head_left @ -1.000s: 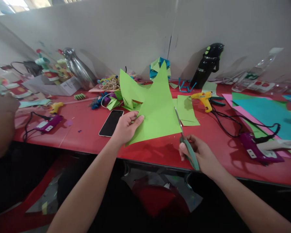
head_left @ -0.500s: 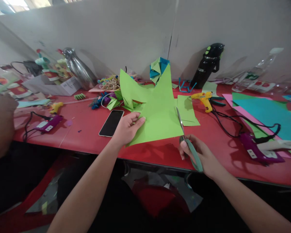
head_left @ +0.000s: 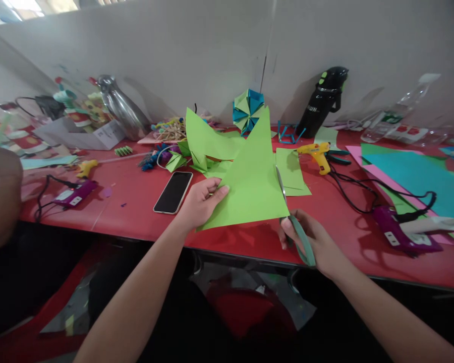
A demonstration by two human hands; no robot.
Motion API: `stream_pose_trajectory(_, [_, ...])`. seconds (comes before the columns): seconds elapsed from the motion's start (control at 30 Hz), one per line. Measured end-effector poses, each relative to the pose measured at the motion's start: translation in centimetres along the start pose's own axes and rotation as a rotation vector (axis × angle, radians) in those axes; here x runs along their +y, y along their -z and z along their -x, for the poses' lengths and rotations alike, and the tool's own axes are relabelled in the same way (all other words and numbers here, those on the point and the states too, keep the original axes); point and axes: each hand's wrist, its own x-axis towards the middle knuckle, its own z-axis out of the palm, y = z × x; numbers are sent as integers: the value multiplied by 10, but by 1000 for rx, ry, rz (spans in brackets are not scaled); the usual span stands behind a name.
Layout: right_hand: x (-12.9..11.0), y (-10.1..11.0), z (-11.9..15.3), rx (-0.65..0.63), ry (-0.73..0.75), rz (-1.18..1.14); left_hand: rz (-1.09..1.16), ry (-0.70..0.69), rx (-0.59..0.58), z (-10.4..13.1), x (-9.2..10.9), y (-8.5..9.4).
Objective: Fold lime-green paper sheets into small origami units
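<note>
My left hand (head_left: 202, 202) pinches the lower left edge of a large green sheet of paper (head_left: 247, 186), thumb on top. The sheet is raised off the table and its upper part forks into two pointed flaps. In my right hand (head_left: 312, 239) is a pair of green-handled scissors (head_left: 304, 242), blades pointing up along the sheet's right edge near its lower right corner. Behind the blades lies more green paper (head_left: 292, 174). A black-screened phone (head_left: 173, 192) is beside my left hand. Beyond the sheet stands a blue and green folded-paper ball (head_left: 247, 110).
On the red table (head_left: 136, 219), a yellow glue gun (head_left: 318, 154) and purple power strip (head_left: 404, 232) with cables lie right. Coloured sheets (head_left: 419, 171), a black bottle (head_left: 321, 103) and a steel flask (head_left: 123, 106) stand or lie around. Another person's arm (head_left: 0, 196) is far left.
The sheet's right flap has shifted slightly right and lower, showing more of the paper ball. My left hand has moved a little right. The other person's arm at far left has moved.
</note>
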Motion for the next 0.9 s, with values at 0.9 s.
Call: stream_pose_trajectory(0.9, [0, -1, -1, 10, -3, -13, -35, -11, -31, 2, -1, 1])
